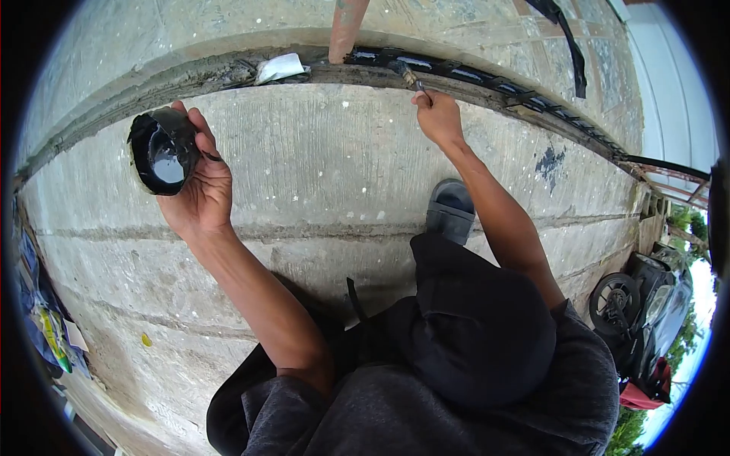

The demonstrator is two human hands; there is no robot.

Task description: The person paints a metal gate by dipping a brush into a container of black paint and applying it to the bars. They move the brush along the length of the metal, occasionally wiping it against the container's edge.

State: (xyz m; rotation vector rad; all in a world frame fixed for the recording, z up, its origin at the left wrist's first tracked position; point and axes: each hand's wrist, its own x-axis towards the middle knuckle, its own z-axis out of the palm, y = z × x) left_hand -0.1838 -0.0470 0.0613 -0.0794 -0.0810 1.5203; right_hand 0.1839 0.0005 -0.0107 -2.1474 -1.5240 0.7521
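Note:
My left hand [204, 190] is wrapped round a cut-down container [161, 152] with glossy black paint inside, its opening tilted toward me. Pinched in my right hand [441, 119] is a paintbrush [409, 76], its dark bristles right at a long metal frame [471, 76]. Wet-looking black paint shines along that frame, which lies in the gap between the concrete slabs. A reddish-brown post [346, 30] stands at the frame's left end, to the left of the brush.
White crumpled paper [280, 68] lies in the gap left of the post. A dark sandal [451, 210] shows on my foot over the ridged concrete [319, 167]. A motorcycle [642, 296] is parked at far right; coloured packaging [57, 338] lies at far left.

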